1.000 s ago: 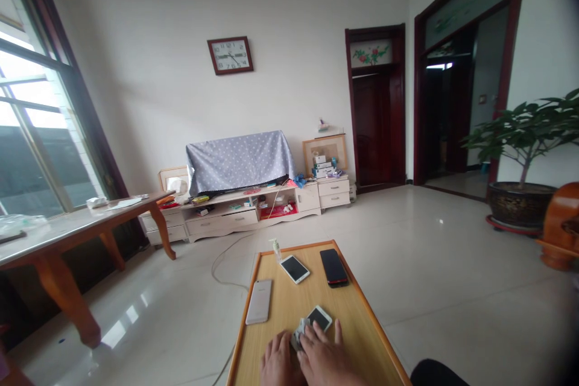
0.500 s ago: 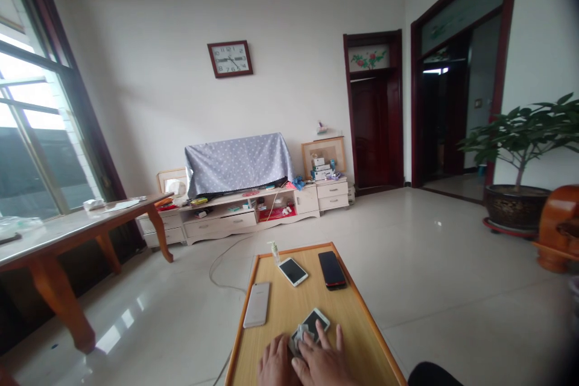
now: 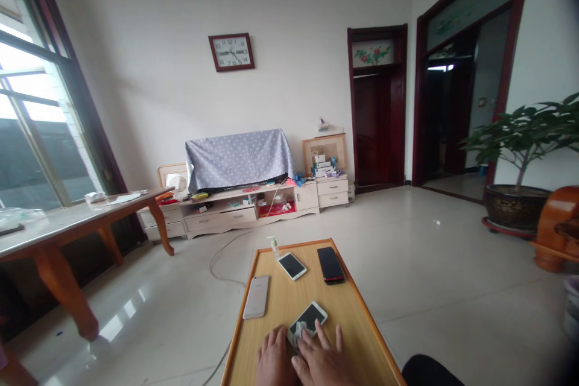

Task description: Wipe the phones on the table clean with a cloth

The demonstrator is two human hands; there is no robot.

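Right hand on cloth and white smartphone — left hand beside

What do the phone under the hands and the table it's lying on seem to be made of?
The phone seems to have a glass front, going by its glossy sheen, inside a white border that could be plastic or metal. The low table looks like wood or wood-look laminate: a honey-coloured satin top with faint grain, and a darker orange edge strip.
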